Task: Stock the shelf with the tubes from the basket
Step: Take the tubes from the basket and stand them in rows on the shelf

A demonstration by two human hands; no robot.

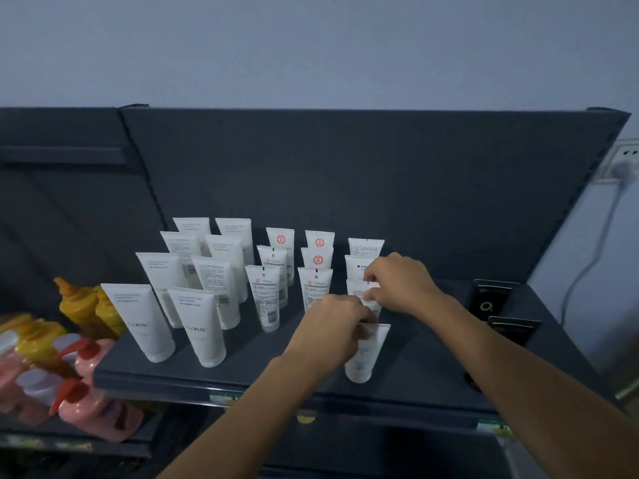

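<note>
Two bare forearms reach from the bottom edge over the front lip of a dark shelf (242,361) to the right-hand column of white tubes. Left hand (333,326) pinches the flat crimped top of the front tube (363,357), which stands cap-down near the shelf's front edge, its long axis upright and leaning slightly; the fingers are closed on that crimp. Right hand (397,281), just behind and above it, has its fingertips closed on the crimp of the next tube (358,288) in the same column, though how firm that hold is cannot be told. Two more tubes stand behind those toward the shelf's back panel. Left of this column on the shelf stand two columns of smaller tubes with red seals (313,271), then the larger matte tubes marked FLORAL (204,326), all soft-looking plastic, wide and flat at the top, tapering to round caps at the base. Black tubes (491,302) sit at the shelf's right end. Yellow and pink pump bottles (83,378) crowd a lower unit off the shelf's left edge. No basket is in view. Judged from this, the front tube is being set in line: it lies directly under the left hand, the nearer one, and needs only to be squared and released.
</note>
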